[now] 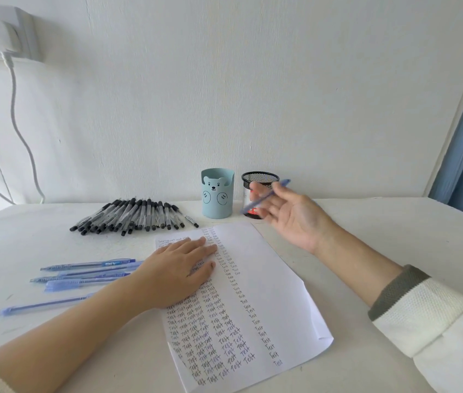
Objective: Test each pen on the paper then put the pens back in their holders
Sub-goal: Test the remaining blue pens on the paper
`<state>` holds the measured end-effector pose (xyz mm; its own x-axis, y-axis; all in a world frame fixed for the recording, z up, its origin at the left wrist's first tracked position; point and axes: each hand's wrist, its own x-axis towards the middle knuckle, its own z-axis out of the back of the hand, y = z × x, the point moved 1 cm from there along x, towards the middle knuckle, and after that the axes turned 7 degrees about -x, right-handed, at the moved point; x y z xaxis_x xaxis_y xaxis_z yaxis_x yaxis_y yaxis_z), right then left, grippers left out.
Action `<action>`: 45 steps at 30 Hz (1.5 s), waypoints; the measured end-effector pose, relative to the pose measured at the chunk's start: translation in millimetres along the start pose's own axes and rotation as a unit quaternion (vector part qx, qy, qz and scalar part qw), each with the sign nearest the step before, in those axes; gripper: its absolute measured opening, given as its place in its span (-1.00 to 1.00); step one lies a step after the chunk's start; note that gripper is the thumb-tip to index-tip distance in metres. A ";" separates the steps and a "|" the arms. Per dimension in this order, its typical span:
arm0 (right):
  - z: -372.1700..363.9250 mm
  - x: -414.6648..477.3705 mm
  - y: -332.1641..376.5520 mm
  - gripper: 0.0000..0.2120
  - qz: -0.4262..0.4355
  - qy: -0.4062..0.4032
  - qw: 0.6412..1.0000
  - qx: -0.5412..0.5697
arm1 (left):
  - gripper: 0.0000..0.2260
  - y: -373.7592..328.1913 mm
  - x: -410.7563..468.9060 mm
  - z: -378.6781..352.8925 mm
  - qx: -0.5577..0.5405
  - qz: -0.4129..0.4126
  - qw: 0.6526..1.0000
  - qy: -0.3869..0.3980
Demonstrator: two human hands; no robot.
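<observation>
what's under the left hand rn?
The left hand lies flat on the paper, covering part of its handwritten "Test" columns. The wrist hides the ends of some blue pens beside it.

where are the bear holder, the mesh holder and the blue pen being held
bear holder (217,207): head view, front wall below the face
mesh holder (261,177): head view, mesh just inside the rim
blue pen (282,184): head view, upper end of the barrel
</observation>
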<state>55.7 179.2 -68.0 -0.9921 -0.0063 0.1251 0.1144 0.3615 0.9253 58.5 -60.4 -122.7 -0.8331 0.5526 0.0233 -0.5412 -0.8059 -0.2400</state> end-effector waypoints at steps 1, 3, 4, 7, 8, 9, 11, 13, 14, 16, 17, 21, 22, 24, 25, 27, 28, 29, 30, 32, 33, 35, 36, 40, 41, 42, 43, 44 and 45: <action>5.1 3.3 5.1 -0.89 0.049 -0.039 0.997 -0.046 | -0.51 -0.2 -0.2 0.2 -0.001 -0.001 1.000 -0.001; 19.6 8.4 16.1 -0.94 0.165 -0.147 0.965 -0.140 | -0.48 -1.0 -0.7 0.7 -0.003 -0.002 1.000 -0.001; 29.5 10.3 20.5 -0.96 0.211 -0.203 0.939 -0.183 | -0.41 -1.1 -1.2 1.1 -0.005 -0.002 1.000 0.001; 63.1 14.4 27.8 -0.93 0.271 -0.288 0.859 -0.324 | -0.19 -2.1 -2.4 2.3 -0.009 -0.005 1.000 0.001; 71.9 15.9 26.7 -0.92 0.273 -0.286 0.839 -0.374 | -0.16 -1.3 -2.2 1.8 -0.008 -0.005 1.000 -0.001; 80.5 17.6 23.6 -0.88 0.270 -0.281 0.820 -0.420 | -0.15 -1.0 -1.8 1.5 -0.006 -0.007 1.000 -0.003; 92.4 19.9 13.5 -0.82 0.259 -0.278 0.785 -0.489 | -0.18 -0.9 -1.2 1.1 -0.006 -0.009 1.000 -0.005; 97.9 22.9 0.8 -0.83 0.237 -0.273 0.767 -0.530 | -0.23 -1.1 -0.8 0.8 -0.008 -0.008 1.000 -0.004; 99.1 24.9 -5.3 -0.84 0.215 -0.272 0.766 -0.542 | -0.22 -1.1 -0.6 0.6 -0.008 -0.008 1.000 -0.004; 101.0 30.0 -13.8 -0.86 0.175 -0.264 0.765 -0.561 | -0.17 -0.8 -0.5 0.9 -0.006 -0.008 1.000 -0.001; 102.7 31.7 -16.8 -0.87 0.165 -0.255 0.760 -0.575 | -0.18 -0.5 -0.4 0.7 -0.005 -0.008 1.000 0.000; 106.4 32.2 -21.3 -0.89 0.143 -0.192 0.723 -0.648 | -0.24 -1.1 -0.6 0.8 -0.006 -0.007 1.000 0.001; 106.1 31.2 -21.6 -0.88 0.137 -0.183 0.718 -0.657 | -0.28 -0.8 -0.1 0.5 -0.005 -0.007 1.000 0.000; 104.7 29.1 -22.8 -0.86 0.122 -0.164 0.708 -0.676 | -0.40 -1.2 0.8 0.7 -0.002 -0.007 1.000 0.000; 105.2 28.1 -23.7 -0.83 0.115 -0.159 0.695 -0.692 | -0.46 -2.5 1.3 0.6 0.000 -0.007 1.000 0.001; 106.1 27.4 -23.6 -0.79 0.134 -0.174 0.664 -0.714 | -0.51 -4.9 2.1 1.3 -0.001 -0.007 1.000 -0.005; 105.1 28.4 -23.5 -0.78 0.159 -0.186 0.657 -0.713 | -0.52 -4.7 1.6 2.4 -0.003 -0.007 1.000 -0.014; 102.4 29.0 -22.9 -0.79 0.187 -0.195 0.654 -0.707 | -0.53 -5.3 1.2 4.5 -0.007 -0.008 1.000 -0.027; 99.9 28.1 -21.7 -0.80 0.211 -0.195 0.656 -0.698 | -0.53 -6.6 3.1 7.3 -0.021 -0.012 0.999 -0.043; 88.8 27.0 -22.5 -0.78 0.257 -0.170 0.670 -0.676 | -0.54 -3.2 3.1 18.1 -0.069 -0.008 0.994 -0.081; 81.0 27.0 -24.1 -0.77 0.280 -0.149 0.677 -0.664 | -0.56 2.7 1.6 25.6 -0.082 -0.002 0.992 -0.099; 66.6 25.4 -28.9 -0.83 0.310 -0.110 0.684 -0.651 | -0.67 20.9 -0.6 43.1 -0.035 0.006 0.993 -0.113; 58.8 24.8 -32.0 -0.84 0.320 -0.091 0.685 -0.648 | -0.73 32.9 -3.6 52.2 0.006 0.014 0.994 -0.106; 39.6 20.6 -44.5 -0.84 0.337 -0.018 0.692 -0.638 | -0.94 75.8 -21.2 85.9 0.041 0.083 0.994 -0.057; 37.7 19.1 -47.2 -0.84 0.337 -0.008 0.692 -0.639 | -0.95 84.4 -25.4 91.2 0.032 0.100 0.994 -0.042; 36.1 17.7 -48.9 -0.84 0.337 0.000 0.692 -0.638 | -0.95 92.1 -28.9 94.8 0.032 0.112 0.993 -0.031; 36.2 16.7 -49.6 -0.84 0.338 0.007 0.691 -0.639 | -0.93 100.3 -31.1 96.3 0.036 0.125 0.991 -0.021; 36.7 15.2 -49.4 -0.82 0.338 0.011 0.691 -0.639 | -0.91 106.4 -32.4 96.8 0.044 0.140 0.989 -0.013; 37.4 14.3 -48.5 -0.80 0.333 0.013 0.691 -0.641 | -0.90 110.9 -32.7 96.1 0.054 0.151 0.987 -0.005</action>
<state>34.0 196.5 -124.5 -0.6977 -0.2598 0.6676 0.5139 -0.8307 0.2138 14.7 -188.2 -56.8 -0.9591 0.2820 -0.0237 -0.2766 -0.9517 -0.1332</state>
